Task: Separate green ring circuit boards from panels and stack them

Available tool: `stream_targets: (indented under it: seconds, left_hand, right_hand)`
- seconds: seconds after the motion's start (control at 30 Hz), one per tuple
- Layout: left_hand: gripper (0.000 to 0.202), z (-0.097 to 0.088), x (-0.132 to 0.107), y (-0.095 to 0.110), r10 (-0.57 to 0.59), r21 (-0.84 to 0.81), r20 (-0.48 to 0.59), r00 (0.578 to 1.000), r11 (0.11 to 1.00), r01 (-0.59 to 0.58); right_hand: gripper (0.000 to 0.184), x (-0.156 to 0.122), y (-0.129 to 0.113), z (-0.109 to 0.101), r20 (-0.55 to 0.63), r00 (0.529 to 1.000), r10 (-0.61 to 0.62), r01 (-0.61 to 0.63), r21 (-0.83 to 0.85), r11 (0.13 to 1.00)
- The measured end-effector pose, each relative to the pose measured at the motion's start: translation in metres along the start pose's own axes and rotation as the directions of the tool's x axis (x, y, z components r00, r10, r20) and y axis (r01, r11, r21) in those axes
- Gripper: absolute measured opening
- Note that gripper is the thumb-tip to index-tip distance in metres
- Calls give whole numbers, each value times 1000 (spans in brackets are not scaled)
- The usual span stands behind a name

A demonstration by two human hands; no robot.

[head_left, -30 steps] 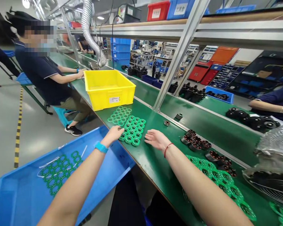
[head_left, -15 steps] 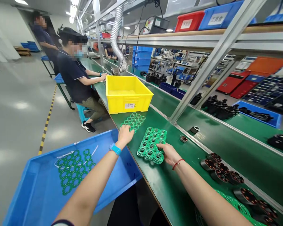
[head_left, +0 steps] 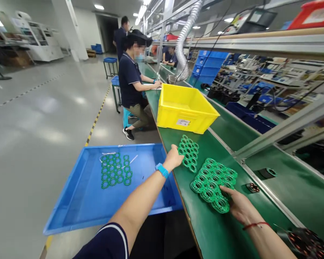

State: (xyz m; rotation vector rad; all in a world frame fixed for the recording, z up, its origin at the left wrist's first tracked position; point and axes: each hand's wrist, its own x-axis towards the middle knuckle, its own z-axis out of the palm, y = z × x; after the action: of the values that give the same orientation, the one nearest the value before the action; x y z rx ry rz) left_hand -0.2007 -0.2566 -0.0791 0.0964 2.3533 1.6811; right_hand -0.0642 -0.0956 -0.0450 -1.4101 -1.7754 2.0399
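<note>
My left hand [head_left: 174,158], with a blue wristband, is closed on the near edge of a single green panel of joined rings [head_left: 189,154]. That panel is tilted up off the green belt [head_left: 216,233]. My right hand [head_left: 239,205], with a red string at the wrist, grips the near corner of a stack of the same green ring panels [head_left: 212,178] lying on the belt. A large blue tray [head_left: 78,201] stands to the left of the belt, below its level. It holds one more green ring panel [head_left: 115,169].
A yellow bin [head_left: 186,108] stands on the belt beyond the panels. A seated person [head_left: 129,81] works further along, with others behind. Two small round parts [head_left: 252,187] [head_left: 267,173] lie by the belt's rail. Copper-wound stators [head_left: 305,241] sit at the bottom right. Open floor lies to the left.
The view has swung left. My left hand left the stack, took the far single panel and tipped it up. My right hand moved onto the stack's near corner and closed.
</note>
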Motion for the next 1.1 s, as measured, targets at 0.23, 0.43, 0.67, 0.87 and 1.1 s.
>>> stream_targets:
  seconds: [0.23, 0.43, 0.67, 0.87, 1.1]
  left_hand:
    - [14, -7, -57, -39, -42, -518, 77, 996, 852, 76]
    - [14, -17, -68, -54, 30, -564, 226, 974, 819, 106]
    - [11, 10, -88, -56, 82, -292, 321, 943, 956, 16]
    - [27, 0, -92, -52, 134, 73, 165, 977, 986, -147]
    - [41, -55, -96, -95, 156, 479, 34, 987, 865, -153]
  right_hand:
    - [40, -7, -1, 9, 32, 999, 0, 1, -25, 1000]
    - [32, -12, 5, 19, 61, 998, -9, 6, 57, 998]
    - [17, -10, 10, 28, 96, 994, 47, -55, 91, 994]
    - [23, -15, 11, 31, 178, 984, 12, -12, 0, 1000]
    - [29, -14, 16, 49, 178, 983, -51, 69, -98, 993]
